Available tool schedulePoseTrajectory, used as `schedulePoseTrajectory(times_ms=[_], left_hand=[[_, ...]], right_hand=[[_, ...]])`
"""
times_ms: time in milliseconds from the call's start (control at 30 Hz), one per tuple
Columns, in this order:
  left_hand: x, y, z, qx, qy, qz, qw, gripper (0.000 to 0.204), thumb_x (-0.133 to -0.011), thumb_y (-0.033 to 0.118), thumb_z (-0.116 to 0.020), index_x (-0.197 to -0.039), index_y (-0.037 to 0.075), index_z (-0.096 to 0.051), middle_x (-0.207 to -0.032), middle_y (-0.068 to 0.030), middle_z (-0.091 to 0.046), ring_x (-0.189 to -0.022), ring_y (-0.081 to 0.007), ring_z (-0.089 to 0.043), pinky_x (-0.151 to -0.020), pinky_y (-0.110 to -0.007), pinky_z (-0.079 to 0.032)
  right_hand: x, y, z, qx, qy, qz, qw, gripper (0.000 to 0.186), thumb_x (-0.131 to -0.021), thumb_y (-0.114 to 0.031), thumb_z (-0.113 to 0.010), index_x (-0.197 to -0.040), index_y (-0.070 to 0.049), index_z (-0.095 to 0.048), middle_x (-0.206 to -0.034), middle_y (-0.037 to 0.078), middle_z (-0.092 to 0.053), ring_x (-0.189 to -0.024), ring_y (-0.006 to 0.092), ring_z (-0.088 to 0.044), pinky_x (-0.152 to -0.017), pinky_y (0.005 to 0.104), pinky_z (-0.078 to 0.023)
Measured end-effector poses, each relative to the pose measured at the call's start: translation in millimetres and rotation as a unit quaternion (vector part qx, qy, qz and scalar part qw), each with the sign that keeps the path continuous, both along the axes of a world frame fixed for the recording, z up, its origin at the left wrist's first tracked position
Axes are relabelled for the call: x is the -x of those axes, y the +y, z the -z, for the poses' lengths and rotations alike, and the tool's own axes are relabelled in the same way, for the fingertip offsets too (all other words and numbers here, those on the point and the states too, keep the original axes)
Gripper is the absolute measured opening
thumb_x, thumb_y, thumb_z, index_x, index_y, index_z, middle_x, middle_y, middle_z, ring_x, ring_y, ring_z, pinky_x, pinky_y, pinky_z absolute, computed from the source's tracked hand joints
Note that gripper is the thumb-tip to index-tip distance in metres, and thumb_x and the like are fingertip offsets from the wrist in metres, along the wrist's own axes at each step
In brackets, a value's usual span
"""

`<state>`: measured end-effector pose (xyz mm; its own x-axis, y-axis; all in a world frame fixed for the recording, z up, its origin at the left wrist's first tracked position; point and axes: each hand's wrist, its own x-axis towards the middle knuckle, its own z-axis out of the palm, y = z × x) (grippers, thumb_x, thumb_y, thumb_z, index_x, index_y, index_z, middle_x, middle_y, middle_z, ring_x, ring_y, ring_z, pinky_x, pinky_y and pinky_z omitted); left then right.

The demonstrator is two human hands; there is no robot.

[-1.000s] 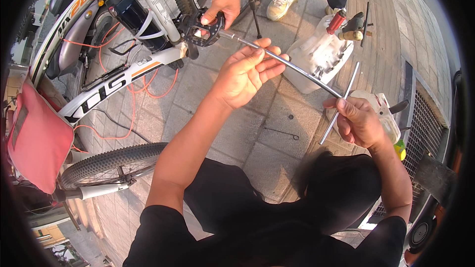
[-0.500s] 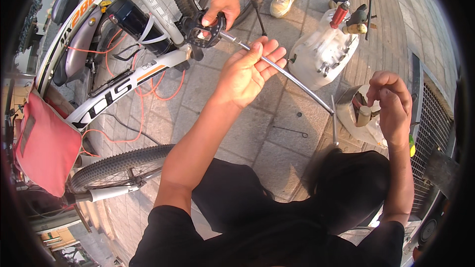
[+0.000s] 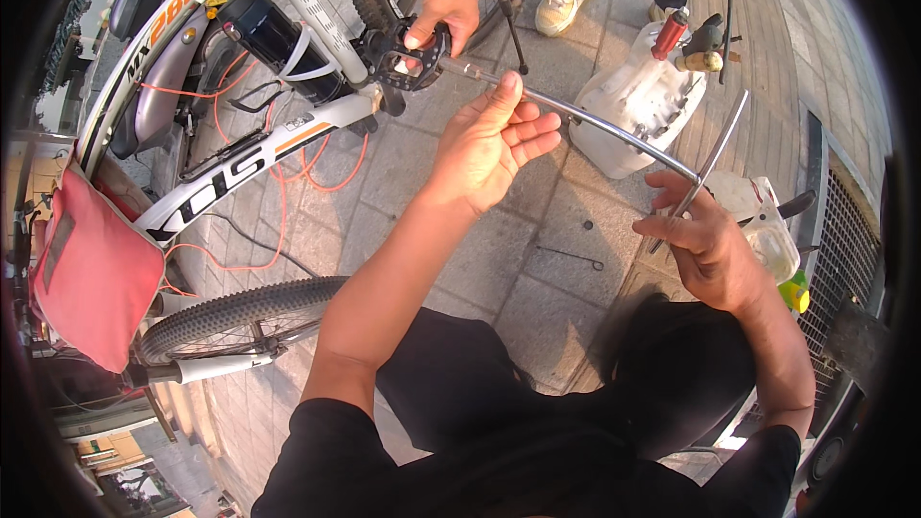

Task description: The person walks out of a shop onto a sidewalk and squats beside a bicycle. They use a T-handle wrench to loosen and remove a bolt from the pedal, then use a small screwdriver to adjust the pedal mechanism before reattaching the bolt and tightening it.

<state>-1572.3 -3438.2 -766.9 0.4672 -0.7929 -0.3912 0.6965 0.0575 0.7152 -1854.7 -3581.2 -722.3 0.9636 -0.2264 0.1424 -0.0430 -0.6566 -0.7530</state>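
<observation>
A long steel T-handle wrench (image 3: 614, 131) runs from the bicycle's black pedal (image 3: 411, 65) toward the right. My left hand (image 3: 484, 149) cradles its shaft near the pedal, the thumb against the steel and the other fingers loosely extended. At the far end, my right hand (image 3: 712, 245) has its fingers loosely curled at the crossbar (image 3: 721, 146), which slants across them. Another person's hand (image 3: 451, 5) holds the pedal from above. How the wrench's tip meets the pedal is hard to make out.
The white bicycle frame (image 3: 216, 182) stands at left with a red bag (image 3: 96, 273) and a front wheel (image 3: 240, 321). Cut-open white jugs (image 3: 614, 125) with tools sit at right, near a metal grate (image 3: 844, 230). A thin hooked rod (image 3: 571, 257) lies on the paving.
My right hand has come down and left onto the crossbar, which has turned and now points up to the right. The wrench's far end has risen. My left hand stays on the shaft.
</observation>
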Motion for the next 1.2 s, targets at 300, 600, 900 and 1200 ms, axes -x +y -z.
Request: schedulePoseTrajectory(times_ms=[300,600,900,1200], left_hand=[[-10,9,15,0.134,0.033,0.051,0.989,0.022,-0.107,0.024,-0.057,-0.112,0.005,-0.064,-0.097,-0.0076,-0.071,-0.115,-0.0316,-0.070,-0.101,-0.046,-0.059],[-10,8,28,0.183,0.048,0.102,0.977,0.023,-0.108,0.020,-0.055,-0.124,0.005,-0.062,-0.118,-0.0129,-0.069,-0.130,-0.0368,-0.061,-0.113,-0.054,-0.049],[8,8,37,0.152,0.064,0.104,0.981,0.023,-0.109,0.017,-0.052,-0.128,0.005,-0.058,-0.117,-0.0101,-0.068,-0.130,-0.0389,-0.061,-0.112,-0.055,-0.050],[37,18,43,0.104,-0.077,0.186,0.974,0.022,-0.110,0.016,-0.049,-0.127,0.003,-0.056,-0.124,-0.0083,-0.062,-0.128,-0.0360,-0.063,-0.110,-0.052,-0.052]], right_hand=[[11,-22,-6,-0.083,-0.133,0.016,0.988,0.025,-0.072,0.015,-0.052,-0.083,-0.002,-0.067,-0.118,0.016,-0.067,-0.112,0.0264,-0.063,-0.095,0.0351,-0.048],[-9,-14,-9,-0.051,-0.022,0.181,0.982,0.014,-0.092,-0.003,-0.062,-0.103,-0.001,-0.071,-0.095,0.010,-0.067,-0.095,0.0216,-0.062,-0.090,0.0330,-0.045],[-35,-1,-8,0.145,0.056,0.028,0.987,0.022,-0.094,-0.022,-0.069,-0.103,-0.002,-0.068,-0.084,0.017,-0.068,-0.088,0.0375,-0.065,-0.083,0.0444,-0.047],[-44,3,66,-0.234,0.209,-0.017,0.949,0.023,-0.102,-0.018,-0.058,-0.116,0.000,-0.062,-0.083,0.019,-0.066,-0.080,0.0361,-0.066,-0.074,0.0436,-0.051]])
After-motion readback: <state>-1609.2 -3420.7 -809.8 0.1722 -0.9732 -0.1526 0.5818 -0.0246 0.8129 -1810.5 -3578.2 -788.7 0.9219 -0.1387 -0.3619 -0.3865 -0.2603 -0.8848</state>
